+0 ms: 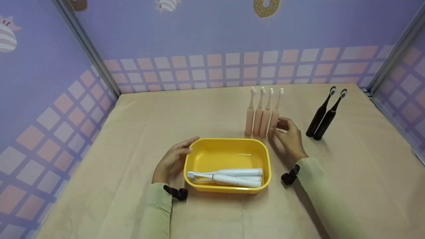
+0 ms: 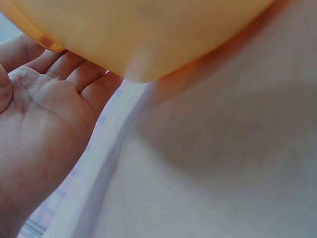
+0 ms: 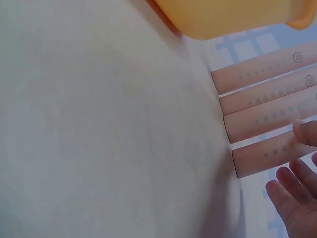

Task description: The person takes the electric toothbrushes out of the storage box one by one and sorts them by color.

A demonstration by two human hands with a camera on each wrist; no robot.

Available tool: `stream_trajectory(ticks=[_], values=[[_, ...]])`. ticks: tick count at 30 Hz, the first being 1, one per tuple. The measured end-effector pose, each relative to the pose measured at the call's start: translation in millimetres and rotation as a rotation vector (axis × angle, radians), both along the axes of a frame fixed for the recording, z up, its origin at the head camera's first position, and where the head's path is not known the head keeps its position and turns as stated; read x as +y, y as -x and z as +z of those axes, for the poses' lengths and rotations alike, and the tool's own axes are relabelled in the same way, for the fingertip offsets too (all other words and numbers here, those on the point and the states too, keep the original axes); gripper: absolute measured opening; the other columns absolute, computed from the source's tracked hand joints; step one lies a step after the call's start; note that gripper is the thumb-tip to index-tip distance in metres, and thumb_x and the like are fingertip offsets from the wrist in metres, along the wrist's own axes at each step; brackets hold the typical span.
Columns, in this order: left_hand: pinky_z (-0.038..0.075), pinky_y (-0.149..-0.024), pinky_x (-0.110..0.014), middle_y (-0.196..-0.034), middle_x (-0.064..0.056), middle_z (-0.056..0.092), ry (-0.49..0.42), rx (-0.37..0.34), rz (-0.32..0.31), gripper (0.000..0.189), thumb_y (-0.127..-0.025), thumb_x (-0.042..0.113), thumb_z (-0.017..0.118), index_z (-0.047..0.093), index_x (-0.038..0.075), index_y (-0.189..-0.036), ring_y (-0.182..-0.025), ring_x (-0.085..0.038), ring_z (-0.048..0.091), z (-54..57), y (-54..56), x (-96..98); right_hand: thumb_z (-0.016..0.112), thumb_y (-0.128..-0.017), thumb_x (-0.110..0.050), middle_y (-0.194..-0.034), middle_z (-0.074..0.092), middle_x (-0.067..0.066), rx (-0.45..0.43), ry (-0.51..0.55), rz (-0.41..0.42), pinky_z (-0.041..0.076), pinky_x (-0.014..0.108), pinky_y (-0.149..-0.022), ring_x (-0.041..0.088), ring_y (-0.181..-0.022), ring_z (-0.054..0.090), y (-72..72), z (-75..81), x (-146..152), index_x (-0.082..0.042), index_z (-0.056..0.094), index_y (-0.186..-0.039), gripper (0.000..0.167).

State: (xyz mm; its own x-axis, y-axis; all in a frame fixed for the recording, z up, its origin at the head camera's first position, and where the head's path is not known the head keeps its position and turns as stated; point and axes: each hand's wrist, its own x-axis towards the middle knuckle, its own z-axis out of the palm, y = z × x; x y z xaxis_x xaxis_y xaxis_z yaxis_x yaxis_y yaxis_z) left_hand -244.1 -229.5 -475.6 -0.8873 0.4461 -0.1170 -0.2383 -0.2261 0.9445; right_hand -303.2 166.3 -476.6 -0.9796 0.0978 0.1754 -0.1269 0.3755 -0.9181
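A yellow plastic box (image 1: pixel 227 141) has white electric toothbrushes (image 1: pixel 236 181) lying along its near side. My left hand (image 1: pixel 171 159) rests against the box's left end, thumb at the rim and fingers extended along the outer wall, as the left wrist view also shows. Behind the box's right end several pink electric toothbrushes (image 1: pixel 259 121) stand upright in a row. At the rightmost pink toothbrush (image 1: pixel 274 118) is my right hand (image 1: pixel 290 139). In the right wrist view its thumb (image 3: pixel 304 131) touches the handle, while its loosely bent fingers (image 3: pixel 292 186) stay apart from it.
Two black electric toothbrushes (image 1: pixel 323 119) stand upright at the right, beyond the right hand. A light cloth covers the table (image 1: pixel 129 166). Patterned panels (image 1: pixel 186 36) rise behind it and at both sides, with metal posts at the back corners.
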Motion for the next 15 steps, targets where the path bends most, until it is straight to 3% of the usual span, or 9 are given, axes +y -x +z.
stream_trajectory(ticks=[3, 6, 10, 15], values=[[0.045, -0.105, -0.034, -0.148, -0.012, 0.043, 0.0, -0.007, 0.006, 0.053, -0.098, 0.003, 0.041, 0.031, 0.006, -0.151, -0.131, -0.027, 0.047, 0.2, -0.3, 0.4, 0.067, -0.089, -0.016, -0.125, 0.059, 0.017, 0.007, -0.011, -0.019, 0.048, 0.037, -0.101, 0.029, -0.118, 0.056, -0.6, 0.5, 1.4, -0.003, 0.049, -0.132, 0.049], [0.045, -0.105, -0.035, -0.149, -0.013, 0.042, 0.006, -0.016, 0.012, 0.054, -0.098, 0.003, 0.042, 0.031, 0.007, -0.151, -0.131, -0.028, 0.047, 0.5, -0.7, 0.7, 0.068, -0.089, -0.015, -0.12, 0.06, 0.017, 0.025, -0.015, -0.042, 0.051, 0.021, -0.091, 0.027, -0.111, 0.058, -1.7, 2.2, 2.2, -0.002, 0.05, -0.131, 0.047], [0.045, -0.105, -0.036, -0.148, -0.013, 0.042, 0.023, -0.024, 0.016, 0.055, -0.097, 0.006, 0.046, 0.033, 0.009, -0.151, -0.132, -0.029, 0.047, 0.4, -0.5, 0.4, 0.07, -0.087, -0.012, -0.111, 0.062, 0.017, 0.086, 0.0, -0.076, 0.046, 0.004, -0.075, 0.022, -0.1, 0.059, -2.8, 5.2, 2.0, 0.001, 0.053, -0.127, 0.045], [0.045, -0.105, -0.037, -0.149, -0.012, 0.042, 0.028, -0.021, 0.013, 0.056, -0.097, 0.007, 0.048, 0.033, 0.01, -0.151, -0.132, -0.03, 0.046, 0.6, -0.7, 0.0, 0.071, -0.086, -0.017, -0.105, 0.062, 0.014, 0.147, 0.0, -0.11, 0.047, 0.005, -0.076, 0.009, -0.091, 0.058, -5.9, 8.8, 1.3, 0.001, 0.055, -0.122, 0.043]])
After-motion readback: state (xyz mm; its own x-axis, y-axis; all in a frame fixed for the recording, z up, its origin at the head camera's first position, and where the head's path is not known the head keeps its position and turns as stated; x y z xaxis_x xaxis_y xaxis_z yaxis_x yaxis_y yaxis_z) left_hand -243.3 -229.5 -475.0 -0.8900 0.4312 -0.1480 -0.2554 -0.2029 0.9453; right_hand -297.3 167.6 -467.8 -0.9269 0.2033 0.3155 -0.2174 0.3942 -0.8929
